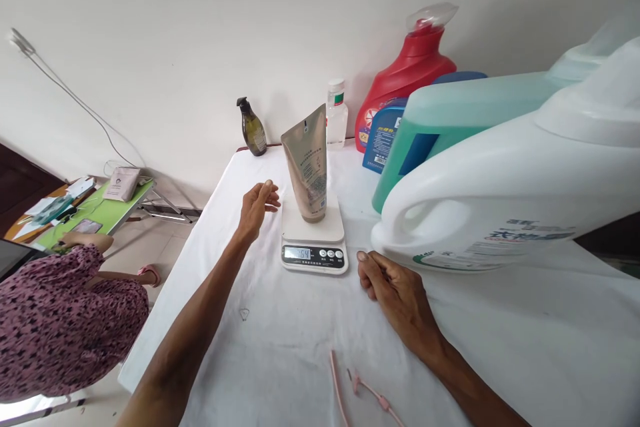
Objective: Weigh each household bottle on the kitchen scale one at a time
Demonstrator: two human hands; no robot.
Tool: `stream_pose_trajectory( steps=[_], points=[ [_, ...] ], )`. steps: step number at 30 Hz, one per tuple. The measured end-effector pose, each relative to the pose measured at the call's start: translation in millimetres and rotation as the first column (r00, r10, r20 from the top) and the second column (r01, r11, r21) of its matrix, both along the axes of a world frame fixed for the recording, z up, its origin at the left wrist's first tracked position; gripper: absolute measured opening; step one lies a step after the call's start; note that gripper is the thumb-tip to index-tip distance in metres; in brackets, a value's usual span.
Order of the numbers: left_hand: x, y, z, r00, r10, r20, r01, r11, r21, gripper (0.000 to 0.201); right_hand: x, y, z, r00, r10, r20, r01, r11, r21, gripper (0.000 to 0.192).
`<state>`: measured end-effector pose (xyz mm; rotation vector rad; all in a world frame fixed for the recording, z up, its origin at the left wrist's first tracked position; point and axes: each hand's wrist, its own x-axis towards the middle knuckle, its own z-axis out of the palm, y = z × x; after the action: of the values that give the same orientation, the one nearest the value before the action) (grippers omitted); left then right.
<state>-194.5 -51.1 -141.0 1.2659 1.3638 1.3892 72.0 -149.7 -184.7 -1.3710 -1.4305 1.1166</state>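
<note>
A beige squeeze tube (307, 163) stands cap-down on a small white digital scale (314, 240) whose display reads 164. My left hand (257, 205) hovers open just left of the tube, fingers apart, touching nothing. My right hand (393, 287) rests on the white tablecloth (280, 340) with its fingers curled, right of the scale and just below a large white jug (500, 193) lying on its side. Nothing is held in either hand.
A teal bottle (450, 117), a blue bottle (383, 137), a red detergent jug (407, 77), a clear bottle (337, 117) and a dark pump bottle (253, 128) stand along the wall. A pink cord (360, 387) lies near the front. A seated person (60, 320) is at left by a green table (100, 210).
</note>
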Motion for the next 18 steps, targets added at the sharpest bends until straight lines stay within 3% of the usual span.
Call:
stream_pose_trajectory(
  steps=[2, 5, 10, 18],
  points=[
    [-3, 0, -24.5, 0.995, 0.097, 0.021, -0.097, 0.995, 0.0, 0.054, 0, 0, 1.8, 1.0, -0.008, -0.011, 0.008, 1.0, -0.019, 0.058],
    [-7, 0, -45.5, 0.994, 0.111, 0.006, -0.111, 0.994, 0.019, 0.053, 0, 0, 2.3, 1.0, -0.011, 0.004, 0.011, 1.0, -0.017, 0.057],
    [-13, 2, -47.6, 0.998, 0.053, -0.041, -0.054, 0.998, -0.011, 0.051, 2, 1, 0.0, 0.999, -0.001, 0.037, 0.002, 1.0, -0.022, 0.059],
    [-11, 3, -47.5, 0.996, 0.057, -0.07, -0.058, 0.998, -0.011, 0.051, 3, 2, -3.0, 0.997, 0.002, 0.072, -0.001, 1.0, -0.014, 0.057]
  ],
)
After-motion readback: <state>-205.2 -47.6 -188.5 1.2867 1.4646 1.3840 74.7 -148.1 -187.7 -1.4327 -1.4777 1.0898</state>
